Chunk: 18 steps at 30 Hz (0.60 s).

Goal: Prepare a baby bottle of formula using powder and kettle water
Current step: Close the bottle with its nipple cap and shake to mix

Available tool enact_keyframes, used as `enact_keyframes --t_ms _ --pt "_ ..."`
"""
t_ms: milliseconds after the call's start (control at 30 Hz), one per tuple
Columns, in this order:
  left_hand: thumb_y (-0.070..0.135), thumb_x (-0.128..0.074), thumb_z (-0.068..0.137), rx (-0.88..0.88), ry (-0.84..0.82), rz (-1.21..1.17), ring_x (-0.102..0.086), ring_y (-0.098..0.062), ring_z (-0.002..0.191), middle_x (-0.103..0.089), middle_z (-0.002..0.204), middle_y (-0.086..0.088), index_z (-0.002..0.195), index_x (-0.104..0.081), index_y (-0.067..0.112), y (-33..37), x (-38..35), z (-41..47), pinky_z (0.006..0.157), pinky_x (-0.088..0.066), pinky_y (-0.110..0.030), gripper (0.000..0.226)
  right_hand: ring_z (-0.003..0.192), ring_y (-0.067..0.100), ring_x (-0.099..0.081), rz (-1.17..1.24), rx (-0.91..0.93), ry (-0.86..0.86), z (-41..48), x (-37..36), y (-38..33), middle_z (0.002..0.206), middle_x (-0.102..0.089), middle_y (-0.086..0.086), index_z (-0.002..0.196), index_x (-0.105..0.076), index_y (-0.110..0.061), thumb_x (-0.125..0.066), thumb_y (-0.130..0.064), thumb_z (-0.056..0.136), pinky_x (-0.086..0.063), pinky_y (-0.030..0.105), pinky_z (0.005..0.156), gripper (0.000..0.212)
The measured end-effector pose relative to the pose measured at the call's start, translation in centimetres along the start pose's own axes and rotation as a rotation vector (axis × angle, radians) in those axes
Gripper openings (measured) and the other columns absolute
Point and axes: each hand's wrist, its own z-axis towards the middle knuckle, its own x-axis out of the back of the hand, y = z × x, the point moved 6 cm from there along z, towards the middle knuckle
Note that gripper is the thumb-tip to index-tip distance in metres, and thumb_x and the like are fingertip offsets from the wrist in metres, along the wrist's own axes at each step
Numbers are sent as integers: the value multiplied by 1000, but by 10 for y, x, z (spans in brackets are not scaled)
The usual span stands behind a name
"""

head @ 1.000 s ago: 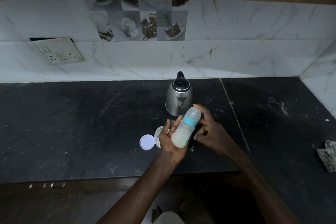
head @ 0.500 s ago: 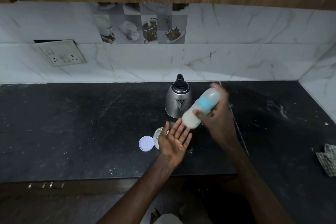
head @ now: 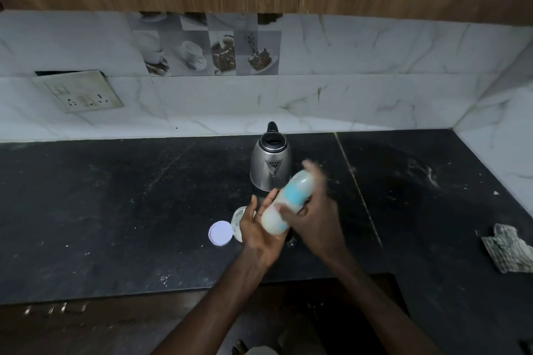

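Note:
A baby bottle with a blue collar and milky white liquid lies tilted, its cap end up and to the right, blurred by motion. My right hand grips it around the collar. Its base rests against the palm of my left hand, whose fingers are straight and spread. A steel kettle with a black handle stands on the black counter just behind my hands. Under my left hand a small clear powder container is partly hidden, and its round white lid lies beside it to the left.
A crumpled cloth lies at the counter's right edge. A switch plate hangs askew on the marble backsplash at the left. Wooden cabinets run overhead. White specks of powder dot the counter.
My right hand lifted the bottle up and to the right, off my left palm, then brought it back down so its base again meets the open left palm.

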Motion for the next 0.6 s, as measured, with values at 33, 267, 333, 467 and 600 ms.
enact_keyframes --t_ms 33,267,333,467,600 --pt "51 -47 102 3 -21 -2 -53 -41 140 -61 145 -22 141 -60 9 -1 -3 0 114 -45 -52 60 106 4 -70 -45 -18 -106 -7 -12 6 128 -62 -20 154 -26 -55 -88 -35 74 -62 36 94 102" --pt "48 -51 100 29 -47 -3 -58 -41 135 -66 139 -20 140 -64 12 -4 -9 -1 123 -36 -54 56 103 -4 -73 35 -91 -175 -7 -19 25 123 -61 -41 157 -15 -61 -86 -50 80 -59 26 89 105" --pt "50 -50 100 31 -60 -6 -54 -41 139 -66 140 -19 140 -64 13 -3 -8 0 117 -42 -52 56 99 2 -76 60 -100 -236 -4 -19 30 123 -66 -34 158 -15 -58 -87 -54 80 -62 33 90 107" --pt "49 -51 101 46 -67 -35 -50 -41 143 -62 145 -19 136 -67 11 1 -9 0 115 -44 -50 54 106 9 -77 162 -138 -205 -6 -20 40 128 -65 -29 156 -20 -58 -91 -45 79 -65 45 91 106" --pt "53 -51 100 43 -83 5 -54 -38 139 -62 146 -18 140 -64 14 3 -9 -2 108 -48 -48 58 104 11 -77 150 -95 -190 -2 -23 33 126 -65 -28 153 -26 -56 -93 -39 77 -66 44 88 103"
